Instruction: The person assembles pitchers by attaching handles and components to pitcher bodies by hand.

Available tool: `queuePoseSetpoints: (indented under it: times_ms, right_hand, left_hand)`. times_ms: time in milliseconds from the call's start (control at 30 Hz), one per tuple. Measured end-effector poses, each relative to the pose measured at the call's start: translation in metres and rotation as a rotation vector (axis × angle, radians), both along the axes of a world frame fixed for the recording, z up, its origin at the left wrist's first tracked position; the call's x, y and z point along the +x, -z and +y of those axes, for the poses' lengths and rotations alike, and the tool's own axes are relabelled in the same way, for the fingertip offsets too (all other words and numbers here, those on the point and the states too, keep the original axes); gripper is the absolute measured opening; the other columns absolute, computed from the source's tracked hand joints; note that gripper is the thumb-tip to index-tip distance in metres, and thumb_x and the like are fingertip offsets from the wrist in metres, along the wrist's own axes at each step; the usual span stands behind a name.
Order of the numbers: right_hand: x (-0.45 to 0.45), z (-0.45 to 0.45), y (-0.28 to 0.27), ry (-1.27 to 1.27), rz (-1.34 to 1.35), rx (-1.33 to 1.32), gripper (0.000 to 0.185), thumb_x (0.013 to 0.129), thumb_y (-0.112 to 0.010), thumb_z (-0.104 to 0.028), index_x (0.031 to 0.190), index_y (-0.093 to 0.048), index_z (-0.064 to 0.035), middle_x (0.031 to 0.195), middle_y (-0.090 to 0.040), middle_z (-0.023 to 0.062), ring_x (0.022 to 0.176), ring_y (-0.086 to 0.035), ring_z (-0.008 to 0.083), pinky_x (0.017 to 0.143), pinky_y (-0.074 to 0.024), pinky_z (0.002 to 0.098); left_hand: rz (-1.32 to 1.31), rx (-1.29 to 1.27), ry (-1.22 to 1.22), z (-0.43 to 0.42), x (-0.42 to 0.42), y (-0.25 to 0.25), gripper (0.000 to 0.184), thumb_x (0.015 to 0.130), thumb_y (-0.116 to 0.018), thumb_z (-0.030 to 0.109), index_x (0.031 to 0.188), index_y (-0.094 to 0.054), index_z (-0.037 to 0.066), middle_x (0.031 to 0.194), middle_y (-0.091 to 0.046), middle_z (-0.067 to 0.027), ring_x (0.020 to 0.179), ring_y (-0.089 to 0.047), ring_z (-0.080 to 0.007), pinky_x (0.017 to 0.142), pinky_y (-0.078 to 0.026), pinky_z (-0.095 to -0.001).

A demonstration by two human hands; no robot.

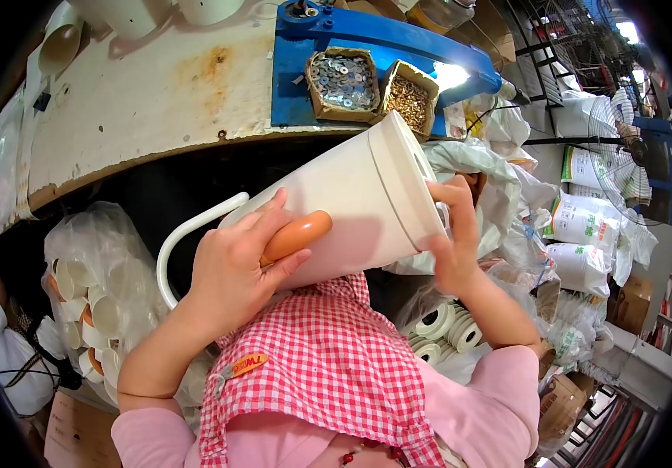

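Observation:
A white tapered container (340, 199) with a banded rim lies tilted over my lap, its wide end up to the right. A thin white curved tube (187, 234), like a spout, arcs from its lower left side. My left hand (234, 261) is closed around an orange rounded handle (301, 235) against the container's wall; whether the handle is joined to the wall is hidden. At the wide end, my right hand (457, 230) has its bent fingers and thumb on the rim, slightly blurred.
On the workbench (148, 117), a blue metal machine (382, 35) with a lit lamp stands behind a box of washers (343, 78) and a box of small brass-coloured parts (407, 101). A plastic bag of white cylinders (90, 288) sits left; white rings (445, 327) and sacks (581, 218) lie right.

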State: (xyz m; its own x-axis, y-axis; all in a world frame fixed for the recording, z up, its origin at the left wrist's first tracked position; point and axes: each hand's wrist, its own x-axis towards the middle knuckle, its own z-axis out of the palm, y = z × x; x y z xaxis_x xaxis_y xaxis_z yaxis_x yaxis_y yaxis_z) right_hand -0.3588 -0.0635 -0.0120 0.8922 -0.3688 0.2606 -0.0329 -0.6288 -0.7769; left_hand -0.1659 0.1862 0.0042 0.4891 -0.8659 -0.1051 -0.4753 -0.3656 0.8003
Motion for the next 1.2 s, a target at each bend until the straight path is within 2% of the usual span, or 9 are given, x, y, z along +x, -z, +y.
queuePoseSetpoints:
  times_ms: [133, 233, 367, 400, 533, 733, 1000, 1100, 1200]
  right_hand:
    - [0.013, -0.071, 0.003, 0.175, -0.319, 0.471, 0.053, 0.107, -0.032, -0.046, 0.120, -0.056, -0.0012, 0.110, -0.059, 0.0053, 0.110, -0.052, 0.0192, 0.103, -0.0379, 0.0364]
    - [0.005, -0.079, 0.022, 0.492, 0.569, -0.042, 0.055, 0.108, -0.031, -0.045, 0.129, -0.055, 0.0006, 0.119, -0.061, 0.0069, 0.114, -0.053, 0.0217, 0.106, -0.0362, 0.0372]
    - [0.040, -0.045, 0.044, 0.020, 0.135, 0.624, 0.071, 0.105, -0.030, -0.057, 0.148, -0.039, -0.0010, 0.137, -0.057, 0.0170, 0.125, -0.054, 0.0251, 0.111, -0.0371, 0.0382]
    - [0.051, -0.027, 0.009, -0.043, -0.020, 1.133, 0.074, 0.104, -0.031, -0.060, 0.149, -0.037, -0.0012, 0.133, -0.060, 0.0182, 0.120, -0.058, 0.0253, 0.108, -0.0420, 0.0387]
    - [0.048, -0.064, 0.039, 0.183, -0.019, 1.131, 0.062, 0.105, -0.036, -0.056, 0.137, -0.047, -0.0042, 0.116, -0.066, 0.0156, 0.098, -0.067, 0.0217, 0.087, -0.0538, 0.0346]
    - [0.051, -0.029, 0.076, 0.185, 0.098, 1.282, 0.046, 0.105, -0.045, -0.046, 0.123, -0.059, -0.0065, 0.099, -0.067, 0.0073, 0.083, -0.065, 0.0174, 0.073, -0.0552, 0.0307]
    - [0.052, -0.017, 0.086, 0.259, 0.138, 1.344, 0.032, 0.104, -0.049, -0.034, 0.119, -0.058, -0.0066, 0.096, -0.068, 0.0085, 0.079, -0.066, 0.0175, 0.069, -0.0556, 0.0314]
    - [0.045, -0.024, 0.105, 0.332, 0.128, 1.398, 0.031, 0.104, -0.050, -0.033, 0.117, -0.059, -0.0058, 0.093, -0.068, 0.0080, 0.076, -0.066, 0.0175, 0.068, -0.0557, 0.0315]
    - [0.058, -0.014, 0.116, 0.385, 0.135, 1.424, 0.030, 0.103, -0.051, -0.032, 0.115, -0.060, -0.0051, 0.092, -0.068, 0.0088, 0.076, -0.066, 0.0181, 0.067, -0.0561, 0.0319]
  left_hand:
    - [-0.057, -0.137, 0.042, 0.011, 0.004, 0.001, 0.042, 0.083, -0.078, 0.030, 0.117, -0.067, 0.008, 0.130, -0.063, -0.0199, 0.090, -0.071, -0.0368, 0.077, -0.057, -0.0388]
    - [-0.059, -0.142, 0.028, 0.018, -0.004, 0.010, 0.044, 0.081, -0.079, 0.031, 0.118, -0.068, 0.009, 0.130, -0.064, -0.0196, 0.089, -0.072, -0.0347, 0.076, -0.058, -0.0377]
    - [-0.241, -0.188, -0.011, 0.025, 0.011, -0.010, 0.047, 0.079, -0.081, 0.035, 0.117, -0.068, 0.011, 0.118, -0.069, -0.0117, 0.084, -0.072, -0.0306, 0.070, -0.057, -0.0357]
    - [-0.250, -0.235, -0.039, 0.028, 0.017, -0.020, 0.046, 0.079, -0.081, 0.035, 0.116, -0.068, 0.011, 0.114, -0.070, -0.0100, 0.082, -0.071, -0.0297, 0.068, -0.057, -0.0354]
    - [-0.722, 0.074, -0.034, 0.059, 0.059, -0.121, 0.034, 0.080, -0.077, 0.028, 0.109, -0.069, 0.014, 0.077, -0.056, -0.0064, 0.061, -0.063, -0.0216, 0.052, -0.049, -0.0351]
    - [-1.673, 0.688, 0.080, 0.094, 0.198, -0.097, 0.018, 0.076, -0.062, 0.015, 0.093, -0.067, 0.011, 0.083, -0.058, -0.0016, 0.072, -0.062, -0.0170, 0.060, -0.048, -0.0315]
    - [-1.471, 1.118, 0.559, 0.162, 0.349, -0.003, 0.014, 0.082, -0.068, 0.025, 0.087, -0.073, 0.012, 0.095, -0.066, -0.0053, 0.091, -0.067, -0.0210, 0.069, -0.050, -0.0362]
    - [-1.209, 0.996, 0.469, 0.125, 0.331, -0.035, 0.032, 0.077, -0.076, 0.035, 0.095, -0.071, 0.010, 0.107, -0.064, -0.0062, 0.106, -0.061, -0.0228, 0.081, -0.050, -0.0372]
    - [-1.518, 0.304, 0.187, 0.032, 0.335, -0.063, 0.065, 0.071, -0.081, 0.038, 0.123, -0.060, 0.005, 0.116, -0.058, -0.0102, 0.112, -0.054, -0.0286, 0.099, -0.045, -0.0402]
